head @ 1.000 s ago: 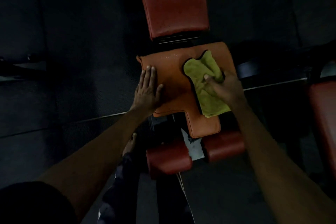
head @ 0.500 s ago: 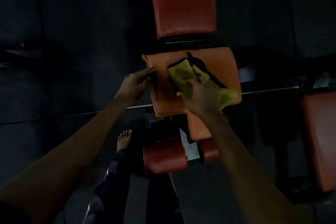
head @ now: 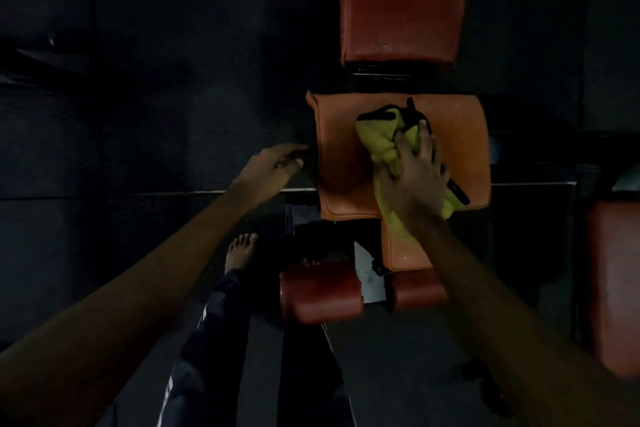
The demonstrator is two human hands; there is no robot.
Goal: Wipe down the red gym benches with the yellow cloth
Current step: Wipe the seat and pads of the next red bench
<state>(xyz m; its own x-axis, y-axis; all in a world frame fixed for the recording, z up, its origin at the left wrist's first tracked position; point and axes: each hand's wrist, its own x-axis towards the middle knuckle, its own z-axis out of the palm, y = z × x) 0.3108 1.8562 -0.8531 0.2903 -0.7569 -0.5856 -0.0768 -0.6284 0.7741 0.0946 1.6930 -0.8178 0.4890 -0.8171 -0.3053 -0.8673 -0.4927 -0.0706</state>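
The yellow cloth [head: 377,144], bunched and edged in black, lies on the orange-red seat pad [head: 341,156] of the bench in front of me. My right hand [head: 414,177] lies on top of the cloth with its fingers spread and presses it to the seat's middle. My left hand [head: 273,166] hovers just off the seat's left edge with loose fingers, holding nothing. The darker red backrest pad [head: 401,0] extends away beyond the seat.
Two red roller pads [head: 320,291] sit below the seat on the metal frame. A second red bench [head: 613,284] shows at the right edge. My bare foot [head: 240,250] stands on the dark floor left of the frame.
My left hand has lifted off the seat and drawn back past its left edge. My right hand has slid the cloth from the seat's right side toward the middle, bunching it.
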